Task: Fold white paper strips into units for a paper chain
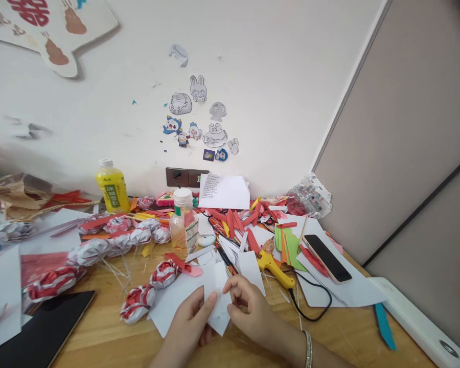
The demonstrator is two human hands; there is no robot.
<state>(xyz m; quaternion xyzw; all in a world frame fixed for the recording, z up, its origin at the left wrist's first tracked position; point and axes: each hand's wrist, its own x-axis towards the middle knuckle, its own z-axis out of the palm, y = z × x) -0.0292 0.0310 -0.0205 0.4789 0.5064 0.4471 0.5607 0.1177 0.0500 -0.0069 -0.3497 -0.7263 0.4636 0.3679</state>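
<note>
A small piece of white paper (215, 278) with a crease down it stands upright between my two hands. My left hand (191, 319) grips its lower left part, thumb in front and fingers behind. At the paper's right edge, my right hand (249, 309) has its fingers curled in, with the index fingertip and thumb against it. Below lies a larger white sheet (168, 301) on the wooden table. Red-and-white folded paper flowers (138, 302) rest left of my hands. Behind my right hand is a yellow hot glue gun (276, 270).
A clear jar (183, 230) and a yellow drink bottle (113, 189) stand toward the wall. Red paper strips (233, 220) pile along the back. A phone (327, 258) lies right, with a black cable (310, 318) nearby. A dark tablet-like device (42, 332) lies left.
</note>
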